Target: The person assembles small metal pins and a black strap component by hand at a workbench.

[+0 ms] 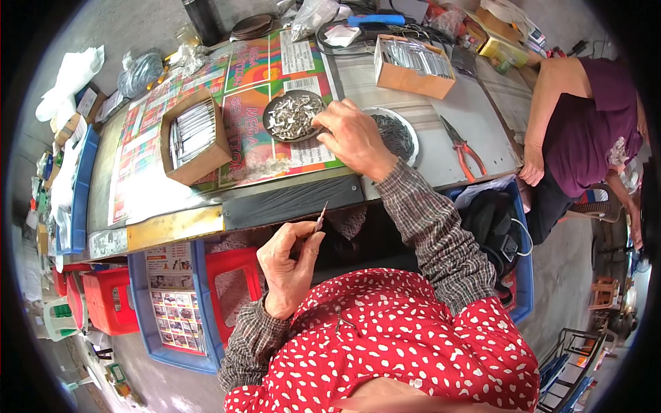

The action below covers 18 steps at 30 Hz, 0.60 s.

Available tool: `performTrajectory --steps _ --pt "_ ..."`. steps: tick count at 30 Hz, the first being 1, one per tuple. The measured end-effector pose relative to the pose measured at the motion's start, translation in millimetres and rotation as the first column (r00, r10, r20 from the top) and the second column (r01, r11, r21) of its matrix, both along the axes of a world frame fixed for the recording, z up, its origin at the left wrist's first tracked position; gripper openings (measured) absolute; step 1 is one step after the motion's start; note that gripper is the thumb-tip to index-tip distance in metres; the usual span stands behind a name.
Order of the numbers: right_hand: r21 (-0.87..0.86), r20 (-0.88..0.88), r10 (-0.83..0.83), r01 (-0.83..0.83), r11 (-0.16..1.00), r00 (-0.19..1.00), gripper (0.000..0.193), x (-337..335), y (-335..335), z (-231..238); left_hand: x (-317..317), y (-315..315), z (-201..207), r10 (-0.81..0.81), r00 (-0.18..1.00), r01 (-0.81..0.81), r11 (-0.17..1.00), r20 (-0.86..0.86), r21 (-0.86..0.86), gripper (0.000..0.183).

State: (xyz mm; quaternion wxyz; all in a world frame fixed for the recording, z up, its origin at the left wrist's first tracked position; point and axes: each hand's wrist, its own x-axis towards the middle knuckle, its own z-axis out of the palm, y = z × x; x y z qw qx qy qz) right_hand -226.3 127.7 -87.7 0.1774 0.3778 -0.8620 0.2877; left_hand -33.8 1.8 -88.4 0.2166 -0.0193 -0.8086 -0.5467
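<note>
My left hand [290, 267] is raised in front of the table edge, thumb and finger pinching a thin, pointed metal-looking piece [321, 217] that sticks upward. My right hand [354, 140] reaches over the table to the right rim of a dark round dish [271, 133]. Small whitish, tube-like pieces [295, 113] are heaped in that dish. Thumb and forefinger of the right hand curl together at the heap; whatever lies between them is too small to make out. Beside this hand, partly behind it, a white-rimmed bowl [415, 141] holds dark thin metal pieces [394, 136].
Left of the dish, a cardboard box [200, 169] holds thin silvery pieces; another such box [434, 85] stands farther back. Red-handled pliers [464, 149] lie at the right. A co-worker [585, 131] in purple sits at the table's right end. Blue crates [140, 289] flank my seat.
</note>
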Motion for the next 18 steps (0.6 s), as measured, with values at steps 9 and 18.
performTrajectory --steps 9,18 --pt "0.072 -0.049 -0.016 0.019 0.997 0.999 0.026 -10 -10 -5 0 -8 -4 -0.003 1.0 0.003 1.0 0.017 -0.001 0.012" --pt "0.129 -0.06 0.083 -0.075 0.989 0.995 0.02 -17 -9 1 1 -10 -2 -0.003 0.999 0.005 0.999 0.031 -0.04 0.012"
